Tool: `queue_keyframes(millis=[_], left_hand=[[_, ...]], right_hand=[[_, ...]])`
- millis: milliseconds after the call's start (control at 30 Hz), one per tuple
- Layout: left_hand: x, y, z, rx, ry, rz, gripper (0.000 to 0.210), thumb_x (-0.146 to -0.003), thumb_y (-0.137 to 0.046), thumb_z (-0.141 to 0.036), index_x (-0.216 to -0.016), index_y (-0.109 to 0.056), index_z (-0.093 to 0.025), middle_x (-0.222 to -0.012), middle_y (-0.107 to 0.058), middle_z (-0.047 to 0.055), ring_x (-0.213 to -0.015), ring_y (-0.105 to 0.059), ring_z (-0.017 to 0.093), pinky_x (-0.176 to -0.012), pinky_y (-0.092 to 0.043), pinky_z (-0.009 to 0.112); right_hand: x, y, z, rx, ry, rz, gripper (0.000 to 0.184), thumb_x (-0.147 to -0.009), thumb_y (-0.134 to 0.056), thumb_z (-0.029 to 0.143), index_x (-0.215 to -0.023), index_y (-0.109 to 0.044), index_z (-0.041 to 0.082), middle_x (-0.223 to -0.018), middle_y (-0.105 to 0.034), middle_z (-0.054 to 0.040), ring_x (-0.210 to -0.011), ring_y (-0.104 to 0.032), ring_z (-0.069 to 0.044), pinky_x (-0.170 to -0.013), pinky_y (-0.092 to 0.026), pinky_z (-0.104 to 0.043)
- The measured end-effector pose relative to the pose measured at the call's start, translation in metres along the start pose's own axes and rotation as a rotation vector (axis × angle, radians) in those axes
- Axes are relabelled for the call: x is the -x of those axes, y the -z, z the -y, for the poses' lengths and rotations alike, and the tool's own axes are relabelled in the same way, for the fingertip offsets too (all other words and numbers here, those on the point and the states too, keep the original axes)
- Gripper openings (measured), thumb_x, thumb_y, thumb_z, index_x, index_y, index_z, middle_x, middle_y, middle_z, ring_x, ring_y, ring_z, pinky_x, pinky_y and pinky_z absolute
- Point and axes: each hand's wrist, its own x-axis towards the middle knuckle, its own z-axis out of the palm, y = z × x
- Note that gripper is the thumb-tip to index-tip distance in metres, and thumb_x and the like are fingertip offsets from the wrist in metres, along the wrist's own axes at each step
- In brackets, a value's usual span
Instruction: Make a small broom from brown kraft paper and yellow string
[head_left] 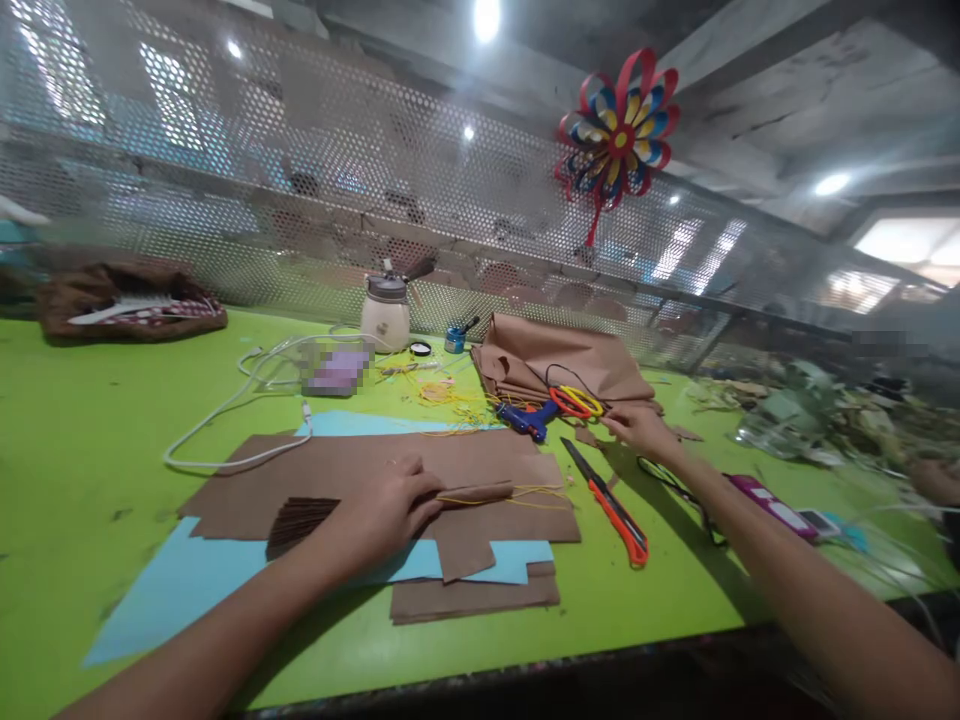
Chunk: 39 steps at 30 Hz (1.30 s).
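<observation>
My left hand (394,505) is closed over a rolled piece of brown paper (476,493). A pleated, fan-like brown end (300,522) shows on the hand's left, and yellow thread (541,491) trails to the right. Under them lie flat brown paper sheets (277,460) and light-blue sheets (180,590). Further off, the fingertips of my right hand (641,430) are pinched at the red and yellow handles of scissors (577,402); their blades cannot be made out. A blue glue gun (529,420) lies against the scissors. Nearer me rests an orange box cutter (619,520), its blade out.
Folded brown paper (570,350) lies at the back beside a small blue jar (454,339). A beige jug (386,318), a white cable (217,464) and tangled yellow thread (439,392) are further left. A purple-cased item (772,507) lies right of my forearm. Perforated metal (315,200) stands behind.
</observation>
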Motion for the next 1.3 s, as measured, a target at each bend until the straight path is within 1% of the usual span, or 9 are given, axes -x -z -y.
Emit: queue_keyframes(millis=[100, 233, 300, 433, 567, 700, 900, 1100, 1300], left_hand=[[0.000, 0.000, 0.001, 0.000, -0.018, 0.017, 0.033, -0.089, -0.039, -0.038, -0.100, -0.066, -0.022, -0.085, -0.053, 0.007, -0.082, -0.052, 0.019, -0.073, -0.040, 0.029], [0.001, 0.001, 0.001, 0.005, -0.041, 0.035, 0.035, -0.089, -0.037, -0.040, -0.102, -0.065, -0.023, -0.086, -0.053, 0.006, -0.080, -0.052, 0.018, -0.072, -0.040, 0.027], [0.002, 0.004, -0.002, 0.008, -0.039, 0.047, 0.036, -0.089, -0.037, -0.040, -0.101, -0.066, -0.022, -0.085, -0.053, 0.006, -0.079, -0.052, 0.017, -0.071, -0.039, 0.027], [0.002, 0.009, -0.009, 0.002, -0.010, 0.071, 0.036, -0.089, -0.038, -0.041, -0.099, -0.066, -0.021, -0.083, -0.053, 0.006, -0.077, -0.052, 0.017, -0.069, -0.038, 0.027], [0.003, 0.008, -0.011, 0.009, -0.014, 0.081, 0.033, -0.089, -0.038, -0.038, -0.098, -0.065, -0.020, -0.086, -0.053, 0.006, -0.077, -0.052, 0.017, -0.068, -0.038, 0.026], [0.005, 0.004, -0.010, -0.032, -0.020, 0.043, 0.025, -0.087, -0.043, -0.034, -0.097, -0.060, -0.019, -0.091, -0.054, 0.006, -0.084, -0.052, 0.018, -0.072, -0.039, 0.027], [0.008, 0.003, -0.021, -0.107, -0.034, 0.052, 0.014, -0.083, -0.051, -0.028, -0.093, -0.053, -0.018, -0.095, -0.054, 0.006, -0.085, -0.051, 0.019, -0.070, -0.038, 0.028], [0.010, 0.005, -0.029, -0.093, -0.007, 0.076, 0.017, -0.084, -0.048, -0.026, -0.100, -0.049, -0.020, -0.097, -0.054, 0.005, -0.084, -0.051, 0.018, -0.068, -0.037, 0.027], [0.008, 0.003, -0.028, -0.063, -0.023, 0.066, 0.012, -0.085, -0.047, -0.023, -0.095, -0.051, -0.020, -0.094, -0.054, 0.005, -0.081, -0.052, 0.018, -0.069, -0.038, 0.026]], right_hand=[[0.010, 0.005, 0.020, -0.043, 0.005, -0.025, 0.030, -0.079, -0.045, 0.035, -0.075, -0.067, 0.015, -0.064, -0.069, -0.0061, -0.057, -0.061, -0.019, -0.054, -0.044, -0.028], [0.025, 0.008, 0.067, -0.142, 0.096, 0.008, 0.027, -0.082, -0.046, 0.035, -0.079, -0.066, 0.017, -0.071, -0.069, -0.0045, -0.062, -0.061, -0.017, -0.060, -0.046, -0.027], [0.031, 0.007, 0.095, -0.206, 0.195, 0.062, 0.024, -0.082, -0.049, 0.035, -0.081, -0.066, 0.018, -0.077, -0.068, -0.0038, -0.068, -0.061, -0.016, -0.065, -0.046, -0.026], [0.040, 0.005, 0.147, -0.284, 0.527, 0.165, 0.016, -0.080, -0.055, 0.027, -0.087, -0.066, 0.018, -0.084, -0.067, -0.0069, -0.080, -0.059, -0.018, -0.072, -0.046, -0.031], [0.045, -0.002, 0.179, -0.300, 0.682, 0.235, 0.017, -0.081, -0.056, 0.027, -0.096, -0.064, 0.021, -0.094, -0.063, -0.0073, -0.091, -0.053, -0.020, -0.080, -0.043, -0.035], [0.046, -0.021, 0.185, -0.285, 0.694, 0.282, 0.019, -0.080, -0.059, 0.025, -0.098, -0.061, 0.020, -0.091, -0.060, -0.0065, -0.089, -0.051, -0.020, -0.074, -0.043, -0.031], [0.048, -0.045, 0.161, -0.236, 0.648, 0.262, 0.015, -0.083, -0.056, 0.023, -0.096, -0.062, 0.019, -0.082, -0.057, -0.0055, -0.080, -0.051, -0.019, -0.068, -0.041, -0.030], [0.049, -0.036, 0.155, -0.243, 0.639, 0.232, 0.016, -0.083, -0.055, 0.024, -0.096, -0.064, 0.020, -0.090, -0.062, -0.0077, -0.086, -0.053, -0.021, -0.073, -0.043, -0.034], [0.066, -0.021, 0.182, -0.326, 0.734, 0.123, 0.017, -0.086, -0.051, 0.021, -0.099, -0.063, 0.019, -0.093, -0.061, -0.0094, -0.088, -0.050, -0.021, -0.077, -0.042, -0.037]])
